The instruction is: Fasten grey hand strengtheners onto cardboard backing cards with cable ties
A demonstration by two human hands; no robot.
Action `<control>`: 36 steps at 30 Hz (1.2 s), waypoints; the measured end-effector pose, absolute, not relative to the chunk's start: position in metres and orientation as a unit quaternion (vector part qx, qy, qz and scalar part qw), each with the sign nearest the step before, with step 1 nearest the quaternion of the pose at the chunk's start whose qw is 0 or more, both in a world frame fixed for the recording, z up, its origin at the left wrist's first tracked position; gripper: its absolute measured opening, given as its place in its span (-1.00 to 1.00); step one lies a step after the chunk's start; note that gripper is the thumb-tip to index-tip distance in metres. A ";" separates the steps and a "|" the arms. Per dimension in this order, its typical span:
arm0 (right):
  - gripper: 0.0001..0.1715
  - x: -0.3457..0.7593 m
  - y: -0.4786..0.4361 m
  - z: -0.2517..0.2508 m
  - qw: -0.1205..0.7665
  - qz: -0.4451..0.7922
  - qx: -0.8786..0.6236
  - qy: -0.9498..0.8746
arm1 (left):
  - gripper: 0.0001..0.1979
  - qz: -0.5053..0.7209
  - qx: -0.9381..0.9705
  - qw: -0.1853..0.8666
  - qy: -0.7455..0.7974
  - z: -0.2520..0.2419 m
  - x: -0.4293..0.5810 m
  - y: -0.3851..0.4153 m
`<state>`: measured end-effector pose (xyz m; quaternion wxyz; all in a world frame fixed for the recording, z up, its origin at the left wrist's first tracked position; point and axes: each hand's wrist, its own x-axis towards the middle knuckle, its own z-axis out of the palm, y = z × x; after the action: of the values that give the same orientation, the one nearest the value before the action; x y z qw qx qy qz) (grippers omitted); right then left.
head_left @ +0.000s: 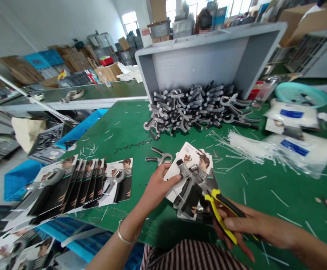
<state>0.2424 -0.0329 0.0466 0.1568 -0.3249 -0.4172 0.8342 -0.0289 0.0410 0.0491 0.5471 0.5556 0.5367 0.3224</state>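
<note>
My left hand (158, 187) is closed on the edge of a printed card (185, 153), its thumb on top. Mounted on that card is a grey-and-black spring hand grip (186, 189). My right hand (238, 221) is wrapped round the yellow-and-black handles of a pair of pliers (216, 208). The pliers' jaws reach the hand grip near its spring; whether they close on anything there I cannot make out. More cards lie under the held one. Just beyond my left hand rests a loose hand grip (160, 156) on the green table (129, 127).
A grey crate (199, 63) lies tipped on its side, with a heap of hand grips (185, 110) spilling out. White cable ties (250, 148) are scattered at right beside plastic bags (300, 150). Overlapping carded hand grips (87, 180) line the left edge. A turquoise basin (300, 90) stands behind.
</note>
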 end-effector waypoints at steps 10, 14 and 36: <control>-0.25 0.243 0.005 0.084 0.018 0.858 -0.352 -0.375 | -0.62 0.294 0.635 0.472 0.536 0.056 -0.028 0.046; -0.43 0.242 0.018 0.090 -0.010 0.847 -0.369 -0.384 | -0.62 0.291 0.655 0.455 0.529 0.056 -0.028 0.046; -0.51 0.230 0.042 0.101 -0.075 0.776 -0.481 -0.400 | -0.56 0.293 0.629 0.500 0.518 0.047 -0.032 0.055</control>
<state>0.2300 0.0417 0.1013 -0.0751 -0.4814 -0.4000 0.7762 -0.0324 0.0551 0.0474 0.4997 0.6288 0.5184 0.2935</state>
